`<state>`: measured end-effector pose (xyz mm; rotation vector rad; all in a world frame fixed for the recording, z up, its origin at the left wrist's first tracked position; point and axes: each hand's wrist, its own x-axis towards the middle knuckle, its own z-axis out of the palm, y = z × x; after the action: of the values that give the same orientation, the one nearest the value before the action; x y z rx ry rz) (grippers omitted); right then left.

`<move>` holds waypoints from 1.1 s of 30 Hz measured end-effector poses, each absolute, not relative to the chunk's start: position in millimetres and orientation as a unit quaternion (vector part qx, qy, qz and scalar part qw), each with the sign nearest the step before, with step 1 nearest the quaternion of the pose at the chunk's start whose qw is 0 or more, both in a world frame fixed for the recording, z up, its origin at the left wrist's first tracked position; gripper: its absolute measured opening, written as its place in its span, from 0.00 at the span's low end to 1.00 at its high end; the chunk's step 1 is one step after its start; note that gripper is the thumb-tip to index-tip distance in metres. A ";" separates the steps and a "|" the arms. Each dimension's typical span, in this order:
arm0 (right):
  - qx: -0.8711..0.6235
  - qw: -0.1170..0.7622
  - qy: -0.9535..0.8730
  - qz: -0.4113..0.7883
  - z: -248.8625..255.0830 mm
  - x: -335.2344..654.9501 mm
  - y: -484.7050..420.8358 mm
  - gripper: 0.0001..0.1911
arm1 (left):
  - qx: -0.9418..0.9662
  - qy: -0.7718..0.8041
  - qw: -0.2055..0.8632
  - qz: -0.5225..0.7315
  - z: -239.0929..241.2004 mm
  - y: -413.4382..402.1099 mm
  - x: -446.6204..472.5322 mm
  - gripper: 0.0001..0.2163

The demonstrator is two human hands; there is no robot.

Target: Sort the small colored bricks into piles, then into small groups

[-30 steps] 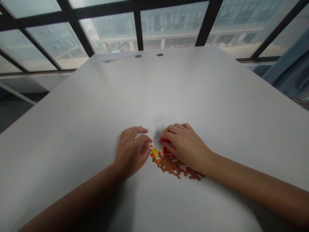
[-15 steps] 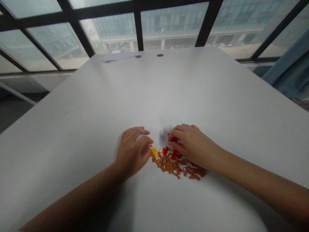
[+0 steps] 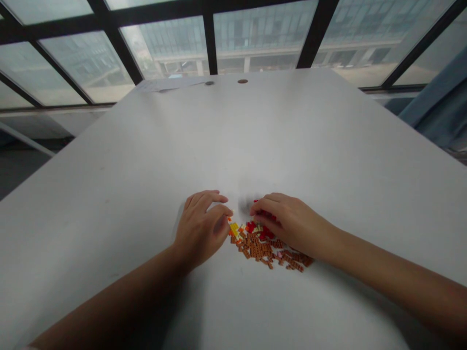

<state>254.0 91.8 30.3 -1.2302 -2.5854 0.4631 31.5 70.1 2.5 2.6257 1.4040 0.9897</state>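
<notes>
A heap of tiny building bricks (image 3: pixel 264 248), mostly brown with some red, orange, yellow and white ones, lies on the white table (image 3: pixel 233 141) close to me. My left hand (image 3: pixel 200 227) rests at the heap's left edge with curled fingers, thumb and forefinger pinched near a small white and yellow piece (image 3: pixel 233 226). My right hand (image 3: pixel 288 222) lies over the heap's right side, fingers bent and pressed on red bricks (image 3: pixel 260 231). What its fingertips hold is too small to make out.
Some sheets of paper (image 3: pixel 164 85) and two round cable holes (image 3: pixel 241 81) are at the table's far edge. Beyond stand large windows with black frames (image 3: pixel 207 34). A blue curtain (image 3: pixel 434 107) hangs at the right.
My right hand slid a little to the right and toward me, uncovering more red bricks. My left hand has hardly moved.
</notes>
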 end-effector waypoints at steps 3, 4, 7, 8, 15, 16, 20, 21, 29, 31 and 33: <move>-0.401 0.119 -0.895 0.155 28.7 255.7 90.5 0.09 | 0.838 0.444 0.001 0.318 2.4 70.3 31.7 0.08; -0.399 0.118 -0.896 0.153 28.3 256.2 90.1 0.10 | 0.838 0.443 0.000 0.319 2.3 70.4 31.9 0.08; -0.401 0.119 -0.895 0.154 27.9 257.5 89.0 0.09 | 0.839 0.440 -0.001 0.321 1.8 70.7 32.0 0.08; -0.401 0.121 -0.895 0.156 27.6 258.0 88.7 0.08 | 0.839 0.439 0.000 0.322 1.7 70.7 32.0 0.08; -0.347 0.175 -0.916 0.098 19.5 261.8 92.3 0.07 | 0.841 0.436 0.000 0.320 1.7 70.6 31.6 0.08; -0.336 0.176 -0.921 0.086 18.3 262.6 93.0 0.08 | 0.841 0.436 0.001 0.321 1.7 70.5 31.6 0.08; -0.313 0.180 -0.930 0.067 17.1 268.1 92.1 0.08 | 0.841 0.432 0.003 0.325 1.8 70.1 31.8 0.08; -0.307 0.180 -0.933 0.058 17.5 269.9 91.1 0.08 | 0.842 0.431 0.004 0.325 1.7 70.1 31.8 0.08; -0.278 0.230 -0.932 0.012 19.5 283.2 84.5 0.09 | 0.841 0.426 0.006 0.333 3.7 71.9 30.0 0.07; -0.292 0.259 -0.921 0.006 18.7 287.4 85.0 0.07 | 0.849 0.406 0.010 0.338 7.7 70.7 29.9 0.06; -0.320 0.282 -0.905 0.007 17.1 292.3 85.6 0.07 | 0.871 0.371 0.010 0.320 12.3 67.7 30.6 0.08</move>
<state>292.3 85.6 17.1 -0.8561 -2.4232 0.0176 30.6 67.7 12.3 2.7205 1.1589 1.0000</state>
